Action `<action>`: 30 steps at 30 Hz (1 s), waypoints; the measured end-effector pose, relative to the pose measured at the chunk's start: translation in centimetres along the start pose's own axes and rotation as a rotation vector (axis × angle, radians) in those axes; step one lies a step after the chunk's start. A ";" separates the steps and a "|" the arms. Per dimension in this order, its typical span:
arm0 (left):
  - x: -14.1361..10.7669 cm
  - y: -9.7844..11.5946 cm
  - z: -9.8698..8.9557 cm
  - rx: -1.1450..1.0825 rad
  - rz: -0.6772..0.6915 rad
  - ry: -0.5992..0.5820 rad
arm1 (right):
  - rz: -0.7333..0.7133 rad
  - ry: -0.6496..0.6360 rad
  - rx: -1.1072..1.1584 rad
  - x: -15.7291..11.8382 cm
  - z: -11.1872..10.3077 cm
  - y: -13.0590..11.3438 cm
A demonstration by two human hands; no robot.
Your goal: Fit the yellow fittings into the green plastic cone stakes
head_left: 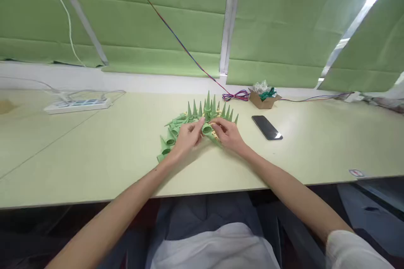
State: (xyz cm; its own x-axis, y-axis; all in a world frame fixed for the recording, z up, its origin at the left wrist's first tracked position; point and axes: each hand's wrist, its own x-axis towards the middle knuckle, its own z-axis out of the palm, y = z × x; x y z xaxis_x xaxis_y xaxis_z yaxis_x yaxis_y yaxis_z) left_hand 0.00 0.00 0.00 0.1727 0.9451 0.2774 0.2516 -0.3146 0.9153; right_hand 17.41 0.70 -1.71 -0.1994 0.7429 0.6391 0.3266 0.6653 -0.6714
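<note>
A hollow green plastic cone [206, 129] sits between my hands, its round open end facing me. My left hand [188, 135] is closed, thumb and fingers pinching at the cone's left side. Close by on the right, my right hand [229, 134] is curled in a pinch at the rim; what its fingertips hold is too small to make out. Small yellow pieces [216, 135] show partly under the right fingers. Behind the hands, several green cones [213, 106] stand point up in a row. More cones [170, 141] lie on their sides left of my left hand.
A black phone [267, 127] lies on the pale table [315, 147] to the right. Behind it are a small cardboard box [264, 100] holding plastic wrap and green material, and a coiled red-and-blue wire [236, 95]. A white power strip [77, 105] rests at the back left.
</note>
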 end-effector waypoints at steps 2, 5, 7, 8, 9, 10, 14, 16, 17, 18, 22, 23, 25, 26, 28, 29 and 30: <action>0.1 -0.1 0.1 -0.029 -0.026 -0.015 | 0.000 -0.005 -0.014 0.0 -0.1 0.0; 0.1 -0.2 0.1 -0.074 -0.039 -0.040 | 0.008 -0.022 -0.027 -0.1 -0.2 0.0; 0.1 -0.1 0.0 -0.097 -0.025 -0.055 | 0.019 -0.039 -0.030 -0.1 -0.3 0.0; 0.0 -0.1 0.0 -0.102 -0.014 -0.062 | 0.023 -0.047 -0.031 -0.1 -0.3 0.0; -0.1 0.0 -0.1 -0.100 -0.008 -0.071 | 0.026 -0.054 -0.034 -0.1 -0.4 0.0; -0.1 0.1 -0.1 -0.096 0.000 -0.081 | 0.029 -0.060 -0.037 -0.1 -0.4 0.0; -0.3 0.4 -0.3 -0.056 0.043 -0.098 | 0.039 -0.071 -0.051 -0.1 -0.5 -0.1; -0.3 0.5 -0.3 -0.015 0.073 -0.100 | 0.046 -0.079 -0.061 -0.1 -0.5 -0.1; -0.3 0.5 -0.3 0.006 0.089 -0.098 | 0.050 -0.082 -0.067 0.0 -0.6 -0.1; -0.3 0.6 -0.2 0.023 0.105 -0.093 | 0.054 -0.084 -0.074 0.0 -0.6 -0.1; -0.3 0.4 0.1 0.038 0.172 -0.048 | 0.064 -0.087 -0.094 0.1 -0.6 0.0; -0.3 0.3 0.1 0.038 0.188 -0.035 | 0.069 -0.089 -0.096 0.1 -0.6 0.0; -0.3 0.1 0.2 0.039 0.210 -0.012 | 0.082 -0.092 -0.095 0.1 -0.5 0.1; -0.3 0.0 0.3 0.041 0.219 -0.004 | 0.089 -0.090 -0.095 0.2 -0.5 0.1; -0.2 -0.3 0.3 0.052 0.236 0.006 | 0.105 -0.080 -0.089 0.2 -0.5 0.1; -0.2 -0.4 0.3 0.064 0.247 0.014 | 0.112 -0.073 -0.083 0.2 -0.4 0.1; -0.1 -0.5 0.3 0.079 0.260 0.027 | 0.118 -0.065 -0.075 0.1 -0.4 0.1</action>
State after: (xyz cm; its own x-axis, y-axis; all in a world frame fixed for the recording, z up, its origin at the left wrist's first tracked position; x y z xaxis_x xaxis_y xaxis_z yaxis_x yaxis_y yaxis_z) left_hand 0.19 -0.02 -0.56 0.2162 0.8333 0.5087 0.2755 -0.5519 0.7871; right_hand 17.77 0.86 -1.55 -0.2141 0.8204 0.5302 0.4185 0.5675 -0.7091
